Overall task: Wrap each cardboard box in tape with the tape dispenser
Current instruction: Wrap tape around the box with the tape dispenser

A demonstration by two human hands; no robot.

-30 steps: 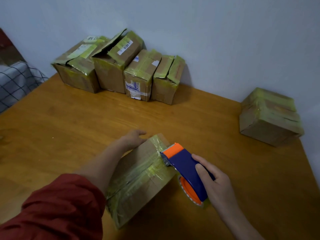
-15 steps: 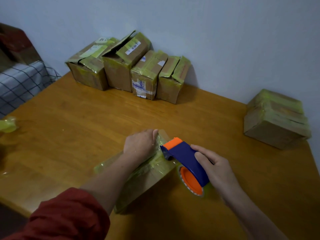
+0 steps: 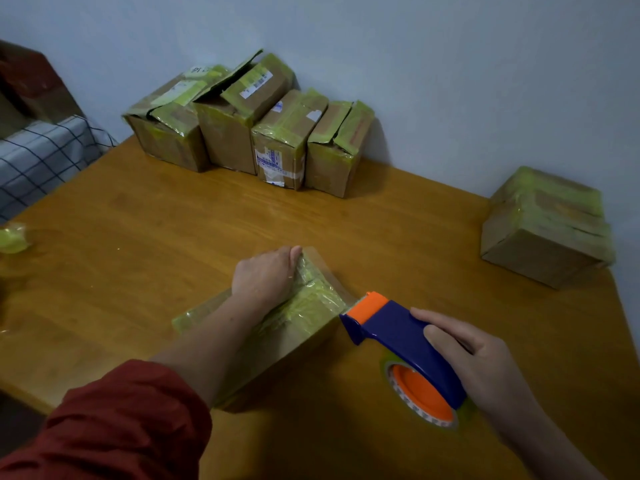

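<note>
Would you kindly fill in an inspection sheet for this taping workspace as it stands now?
Surface: wooden table, glossy.
Job's things: near box partly taped; tape dispenser, its nose at that box's right edge; row of four boxes along the wall, some flaps lifted; wrapped box far right.
Clutter: tape wad at the left edge.
Grippers: left hand holds the near box's top, fingers curled; right hand grips the tape dispenser.
Cables: nothing seen.
Surroundings: pale wall; checked cloth at left.
</note>
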